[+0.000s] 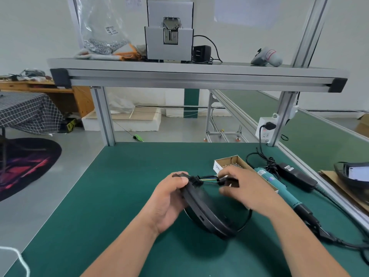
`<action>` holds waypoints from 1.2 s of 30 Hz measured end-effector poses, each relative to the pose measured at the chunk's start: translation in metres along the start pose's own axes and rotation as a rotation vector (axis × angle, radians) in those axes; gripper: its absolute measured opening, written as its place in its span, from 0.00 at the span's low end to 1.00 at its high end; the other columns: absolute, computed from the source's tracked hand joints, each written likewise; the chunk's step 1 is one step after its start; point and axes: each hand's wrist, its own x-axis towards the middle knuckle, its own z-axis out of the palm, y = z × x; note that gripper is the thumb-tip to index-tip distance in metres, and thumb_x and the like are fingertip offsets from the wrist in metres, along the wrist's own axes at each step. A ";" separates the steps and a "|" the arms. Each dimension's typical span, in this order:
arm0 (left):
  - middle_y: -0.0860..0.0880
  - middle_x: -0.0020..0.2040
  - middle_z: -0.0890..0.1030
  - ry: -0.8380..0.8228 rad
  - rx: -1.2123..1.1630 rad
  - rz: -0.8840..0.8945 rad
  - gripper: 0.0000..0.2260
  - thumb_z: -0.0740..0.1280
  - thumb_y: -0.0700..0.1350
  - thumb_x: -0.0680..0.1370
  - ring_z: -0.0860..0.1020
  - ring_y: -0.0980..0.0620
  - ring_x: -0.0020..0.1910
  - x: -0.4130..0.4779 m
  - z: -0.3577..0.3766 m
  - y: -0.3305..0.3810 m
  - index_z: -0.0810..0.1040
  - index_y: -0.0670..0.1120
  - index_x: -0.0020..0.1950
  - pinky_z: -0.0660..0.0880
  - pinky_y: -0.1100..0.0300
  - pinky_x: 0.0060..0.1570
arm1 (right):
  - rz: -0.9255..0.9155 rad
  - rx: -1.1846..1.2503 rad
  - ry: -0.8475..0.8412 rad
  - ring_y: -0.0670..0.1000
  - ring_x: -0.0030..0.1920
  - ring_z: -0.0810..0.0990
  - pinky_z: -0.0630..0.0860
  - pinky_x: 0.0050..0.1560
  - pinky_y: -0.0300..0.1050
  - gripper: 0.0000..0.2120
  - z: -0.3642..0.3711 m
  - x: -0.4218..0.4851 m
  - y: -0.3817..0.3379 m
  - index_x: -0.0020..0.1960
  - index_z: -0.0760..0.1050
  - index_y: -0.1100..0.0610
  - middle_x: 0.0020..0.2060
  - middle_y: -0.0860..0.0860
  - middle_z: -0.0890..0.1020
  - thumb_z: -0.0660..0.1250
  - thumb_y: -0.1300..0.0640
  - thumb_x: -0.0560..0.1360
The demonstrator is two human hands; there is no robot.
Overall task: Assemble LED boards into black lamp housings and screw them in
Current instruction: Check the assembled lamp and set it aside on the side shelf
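Observation:
A round black lamp housing (207, 212) is tilted on edge just above the green mat (119, 196), at the middle of the bench. My left hand (169, 198) grips its upper left rim, fingers curled over the top. Thin coloured wires (208, 179) run from the housing's top to the right. My right hand (245, 188) pinches the black connector (229, 181) at the end of those wires. The LED board is hidden from view.
A small cardboard box of screws (231, 164) stands behind my right hand. A teal electric screwdriver (287, 196) lies to the right with its cable and black power adapter (297, 176). Another housing (353, 174) sits at the far right. A shelf (197, 76) crosses overhead.

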 end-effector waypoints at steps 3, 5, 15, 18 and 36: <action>0.43 0.61 0.82 0.060 0.340 -0.015 0.18 0.74 0.37 0.65 0.81 0.50 0.52 0.003 -0.004 -0.001 0.77 0.41 0.54 0.78 0.57 0.52 | 0.021 0.170 0.120 0.35 0.50 0.82 0.74 0.52 0.37 0.10 -0.005 -0.002 0.006 0.47 0.80 0.40 0.46 0.33 0.85 0.78 0.53 0.75; 0.47 0.66 0.82 0.054 0.561 -0.017 0.16 0.73 0.38 0.66 0.79 0.52 0.56 0.001 -0.006 -0.003 0.75 0.43 0.52 0.76 0.58 0.56 | 0.021 0.172 0.190 0.38 0.48 0.82 0.75 0.51 0.40 0.09 -0.001 -0.002 0.002 0.46 0.80 0.39 0.44 0.35 0.85 0.78 0.51 0.75; 0.62 0.66 0.80 -0.042 1.110 0.010 0.28 0.76 0.51 0.71 0.75 0.70 0.66 -0.003 -0.012 0.008 0.76 0.57 0.72 0.70 0.65 0.69 | -0.116 0.087 0.169 0.36 0.49 0.79 0.69 0.45 0.24 0.11 0.003 -0.010 -0.011 0.50 0.81 0.36 0.47 0.30 0.81 0.70 0.54 0.81; 0.63 0.63 0.81 -0.033 1.262 0.041 0.30 0.76 0.53 0.73 0.75 0.70 0.64 -0.003 -0.014 0.009 0.72 0.61 0.75 0.70 0.63 0.66 | -0.186 -0.027 0.191 0.38 0.49 0.80 0.70 0.43 0.30 0.08 0.007 -0.013 -0.016 0.50 0.82 0.41 0.46 0.33 0.82 0.70 0.55 0.81; 0.69 0.61 0.80 0.031 1.335 0.483 0.13 0.59 0.63 0.83 0.76 0.61 0.65 0.000 0.011 -0.013 0.73 0.75 0.66 0.76 0.53 0.63 | -0.340 -0.102 0.200 0.45 0.44 0.79 0.72 0.42 0.38 0.04 0.023 -0.020 -0.038 0.51 0.74 0.46 0.41 0.41 0.81 0.66 0.55 0.83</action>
